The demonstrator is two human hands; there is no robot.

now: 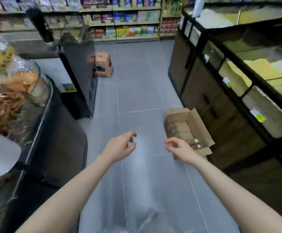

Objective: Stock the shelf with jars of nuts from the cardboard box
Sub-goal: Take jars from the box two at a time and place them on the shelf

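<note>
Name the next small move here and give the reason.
Probably lower the right hand into the cardboard box and grip one of the jars at its near end. Both hands hold nothing, the left hand hovers over bare floor, and the box lies open just beyond the right hand.

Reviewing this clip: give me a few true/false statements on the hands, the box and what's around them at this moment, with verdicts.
1. Both hands hold nothing. True: the left hand and right hand hang over the floor with loosely curled fingers.
2. The cardboard box sits on a shelf. False: it stands on the tiled floor, against the dark cabinet.
3. The box's flaps are closed. False: they are open, and a few jars show at its near end.
4. A plastic stool stands further down the aisle. True.
5. The right hand is nearer the box than the left. True.
</note>
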